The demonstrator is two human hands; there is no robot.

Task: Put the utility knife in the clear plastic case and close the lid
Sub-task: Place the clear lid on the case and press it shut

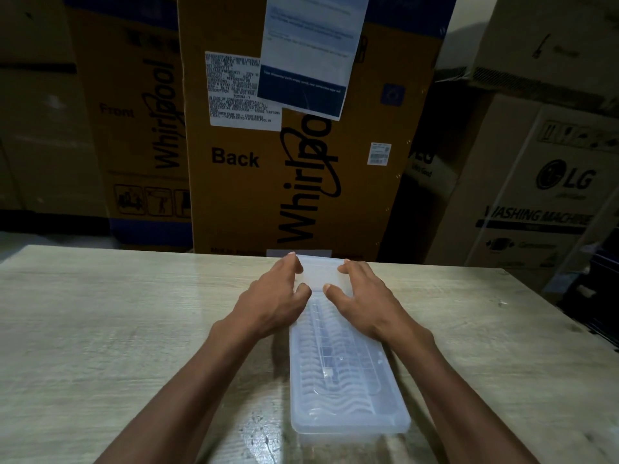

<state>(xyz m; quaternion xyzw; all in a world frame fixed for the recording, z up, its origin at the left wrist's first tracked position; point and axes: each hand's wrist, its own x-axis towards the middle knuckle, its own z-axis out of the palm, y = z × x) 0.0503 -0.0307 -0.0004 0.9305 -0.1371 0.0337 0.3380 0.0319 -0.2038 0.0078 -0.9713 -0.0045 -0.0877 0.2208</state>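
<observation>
A pale wooden table [117,329] stands in front of stacked cardboard appliance boxes [301,162]. On it lies a long clear plastic case [345,380], lid down, running away from the viewer. At the case's far end, the left hand [274,296] and right hand [365,296] flank it, fingers spread and pressing the lid edges, gripping nothing. Something pale shows faintly inside, likely the utility knife. The case looks light, thin, slightly flexible and slick; press along its rims.
</observation>
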